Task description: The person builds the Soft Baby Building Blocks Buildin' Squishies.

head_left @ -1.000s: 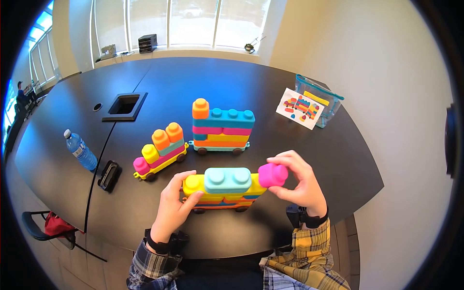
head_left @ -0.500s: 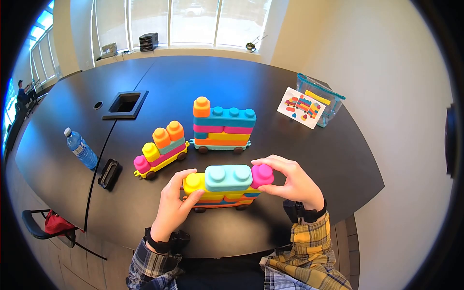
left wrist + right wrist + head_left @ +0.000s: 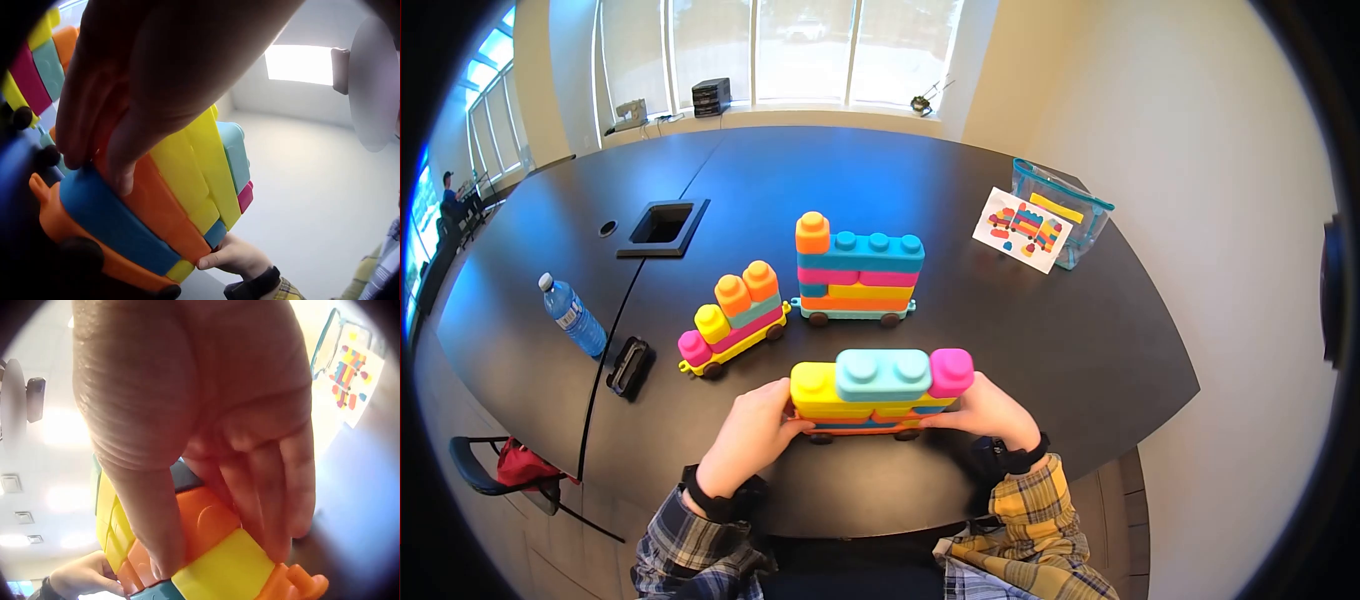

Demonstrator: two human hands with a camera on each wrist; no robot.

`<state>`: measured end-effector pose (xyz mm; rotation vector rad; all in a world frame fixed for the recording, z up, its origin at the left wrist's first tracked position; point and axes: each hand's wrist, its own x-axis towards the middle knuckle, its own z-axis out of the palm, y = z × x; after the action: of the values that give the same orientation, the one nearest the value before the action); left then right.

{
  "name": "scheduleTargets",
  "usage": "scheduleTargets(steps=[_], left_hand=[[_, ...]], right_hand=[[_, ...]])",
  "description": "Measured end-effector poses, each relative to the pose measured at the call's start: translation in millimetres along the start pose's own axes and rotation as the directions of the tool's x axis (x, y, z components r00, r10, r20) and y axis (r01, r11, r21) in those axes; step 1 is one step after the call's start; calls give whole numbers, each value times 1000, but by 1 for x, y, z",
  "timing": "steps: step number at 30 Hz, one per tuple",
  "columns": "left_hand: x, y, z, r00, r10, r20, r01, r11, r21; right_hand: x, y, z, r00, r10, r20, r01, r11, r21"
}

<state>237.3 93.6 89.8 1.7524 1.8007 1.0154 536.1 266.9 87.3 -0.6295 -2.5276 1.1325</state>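
Note:
Both hands hold a toy block wagon (image 3: pixel 870 410), built of stacked blocks on an orange wheeled base (image 3: pixel 119 262). My left hand (image 3: pixel 750 430) grips its left end, with the thumb against the orange and blue blocks low on the near side. At the right end, my right hand (image 3: pixel 997 415) pinches the lower blocks; the right wrist view shows its thumb (image 3: pixel 153 531) on one side and fingers (image 3: pixel 269 494) on the other. On top sit a pale teal block (image 3: pixel 883 372) and a magenta block (image 3: pixel 951 372) side by side, with a yellow block (image 3: pixel 814 382) at the left.
Beyond stand a low yellow-based wagon (image 3: pixel 735 325) and a taller teal-based wagon (image 3: pixel 860 275). A water bottle (image 3: pixel 575 315) and black case (image 3: pixel 630 368) lie left. At the back right, a picture card (image 3: pixel 1022 230) leans on a clear pouch (image 3: pixel 1085 225).
The magenta block moved left in my right hand onto the wagon's top right end, beside the pale teal block. My right hand has let it go, and both hands have slid down to the wagon's lower ends.

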Motion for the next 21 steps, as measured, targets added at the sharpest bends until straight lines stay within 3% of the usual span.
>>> scheduleTargets(steps=[2, 5, 6, 7, 9, 10, 13, 21], left_hand=[[20, 5, 9, 998, 60, 2, -61, 997, 55], [62, 16, 28, 979, 206, -7, -206, 978, 39], [79, 16, 39, 967, 253, -13, -253, 967, 39], [96, 15, 51, 954, 299, -20, -298, 954, 40], [127, 19, 68, 938, 345, -28, -344, 938, 39], [142, 17, 80, 928, 371, -36, -368, 928, 60], [171, 20, 99, 955, 297, 3, -297, 951, 82], [191, 8, 122, 975, 217, 42, -218, 976, 27]], right_hand=[[-11, 7, -2, 987, -48, -153, 55, 998, 41], [-34, 10, -17, 943, 56, -327, -18, 993, 118], [-44, 10, -24, 929, 144, -342, -113, 988, 108], [-50, 12, -28, 928, 144, -343, -115, 988, 104], [-58, 17, -34, 851, 317, -419, -280, 948, 149], [-59, 18, -36, 827, 335, -451, -315, 941, 122], [-57, 31, -39, 762, 384, -520, -378, 918, 125], [-51, 48, -43, 755, 371, -540, -406, 912, 59]])
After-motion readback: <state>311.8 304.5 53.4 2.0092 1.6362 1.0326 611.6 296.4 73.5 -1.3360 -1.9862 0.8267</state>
